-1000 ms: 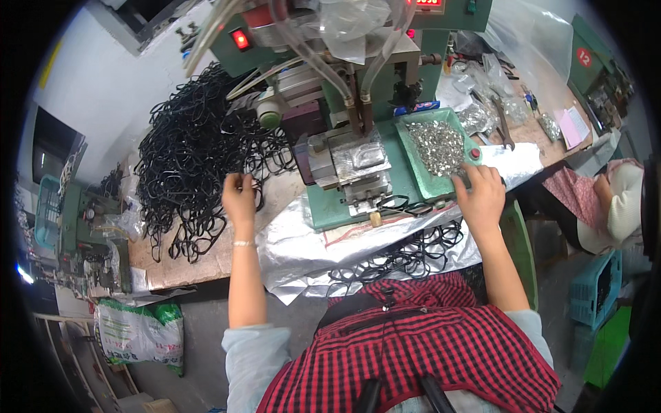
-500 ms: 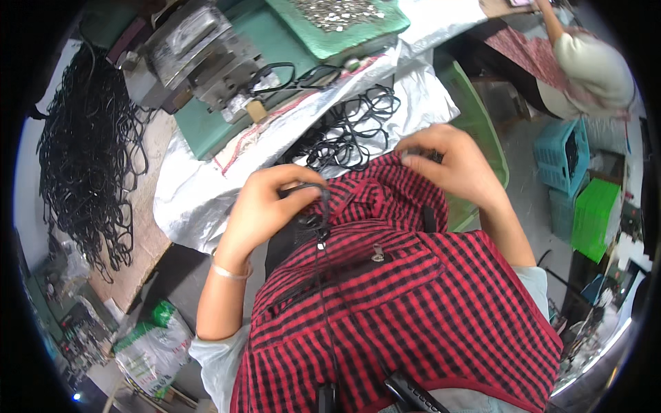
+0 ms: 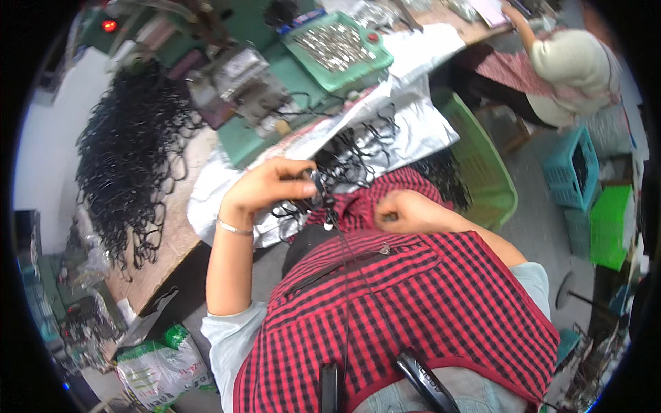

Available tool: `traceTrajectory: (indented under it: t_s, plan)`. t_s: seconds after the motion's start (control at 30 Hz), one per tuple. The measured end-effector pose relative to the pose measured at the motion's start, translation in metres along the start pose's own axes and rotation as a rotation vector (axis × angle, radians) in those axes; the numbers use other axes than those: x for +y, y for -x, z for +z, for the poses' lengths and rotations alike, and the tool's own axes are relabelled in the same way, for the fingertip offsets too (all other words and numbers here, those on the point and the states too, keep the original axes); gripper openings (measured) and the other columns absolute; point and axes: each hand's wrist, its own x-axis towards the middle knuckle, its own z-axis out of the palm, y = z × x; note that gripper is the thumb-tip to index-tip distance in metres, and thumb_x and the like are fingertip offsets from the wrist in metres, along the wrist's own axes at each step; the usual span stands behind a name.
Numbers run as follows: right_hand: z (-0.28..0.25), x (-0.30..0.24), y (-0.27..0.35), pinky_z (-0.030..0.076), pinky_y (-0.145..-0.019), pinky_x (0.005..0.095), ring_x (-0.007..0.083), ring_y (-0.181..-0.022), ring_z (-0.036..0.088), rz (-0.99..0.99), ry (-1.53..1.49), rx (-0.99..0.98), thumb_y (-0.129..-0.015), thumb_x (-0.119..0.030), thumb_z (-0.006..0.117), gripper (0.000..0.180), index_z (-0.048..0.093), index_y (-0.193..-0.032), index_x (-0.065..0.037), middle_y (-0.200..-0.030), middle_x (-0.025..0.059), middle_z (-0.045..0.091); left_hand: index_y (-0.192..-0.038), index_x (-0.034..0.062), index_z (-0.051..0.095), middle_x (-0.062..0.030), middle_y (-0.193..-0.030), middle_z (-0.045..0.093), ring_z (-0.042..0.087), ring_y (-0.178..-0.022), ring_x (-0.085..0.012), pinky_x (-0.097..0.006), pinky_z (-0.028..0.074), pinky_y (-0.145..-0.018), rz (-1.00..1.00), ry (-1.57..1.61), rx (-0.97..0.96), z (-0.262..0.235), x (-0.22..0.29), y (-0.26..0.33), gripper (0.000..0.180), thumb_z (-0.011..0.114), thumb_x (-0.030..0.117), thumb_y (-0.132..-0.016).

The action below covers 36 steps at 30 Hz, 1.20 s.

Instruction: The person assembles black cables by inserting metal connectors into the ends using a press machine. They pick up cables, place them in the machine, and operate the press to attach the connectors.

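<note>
Cluttered workbench (image 3: 172, 234), left fingers (image 3: 303, 186) pinching black cords (image 3: 344, 165)

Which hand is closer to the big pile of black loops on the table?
Left. The left hand is raised just right of the big pile of black loops, pinching a few black cords. The right hand is a closed fist farther right, over the red checked apron.

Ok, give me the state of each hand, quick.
Left hand: closed on a bunch of black loops.
Right hand: fingers curled shut; whether it holds anything cannot be told.
</note>
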Motion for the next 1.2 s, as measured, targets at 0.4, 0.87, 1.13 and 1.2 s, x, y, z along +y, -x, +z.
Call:
traceTrajectory:
  t_s: [0.4,0.87,1.13,1.2]
  plan:
    - [-0.129,-0.004,-0.104,0.050,-0.079,0.0407,0.0304,-0.087,0.062,0.029,0.620,0.927,-0.080,-0.016,0.074,0.016,0.073,-0.092,-0.005,-0.088,0.0104,0.069,-0.102,0.0044,0.058,-0.0127,-0.101,0.067,0.066,-0.090,-0.0243,-0.038,0.056,-0.082,1.091,-0.381,1.144,0.013,0.048,0.022,0.024,0.071,-0.006,-0.084]
    - [-0.165,0.013,-0.210,0.051,-0.079,0.0438,0.0380,-0.087,0.064,-0.138,0.705,1.040,-0.083,-0.024,0.072,0.022,0.074,-0.088,-0.002,-0.087,0.0165,0.070,-0.084,0.0086,0.072,-0.0066,-0.100,0.075,0.068,-0.079,-0.0231,-0.034,0.057,-0.070,1.086,-1.546,0.989,-0.031,0.065,-0.018,0.014,0.075,0.002,-0.072]
    - [-0.166,-0.010,-0.201,0.046,-0.089,0.0468,0.0376,-0.102,0.057,-0.208,0.731,0.932,-0.076,-0.021,0.075,0.020,0.073,-0.090,-0.006,-0.103,0.0163,0.063,-0.088,0.0053,0.072,-0.0070,-0.095,0.076,0.067,-0.071,-0.0229,-0.029,0.057,-0.066,1.184,-1.421,1.011,-0.036,0.064,-0.026,0.020,0.080,-0.003,-0.072]
    - [-0.160,-0.007,-0.204,0.047,-0.087,0.0460,0.0365,-0.100,0.057,-0.209,0.770,0.937,-0.076,-0.019,0.074,0.017,0.073,-0.089,-0.007,-0.100,0.0141,0.064,-0.089,0.0049,0.071,-0.0079,-0.096,0.076,0.067,-0.072,-0.0236,-0.030,0.057,-0.067,1.157,-1.427,1.015,-0.034,0.064,-0.024,0.020,0.079,-0.004,-0.072]
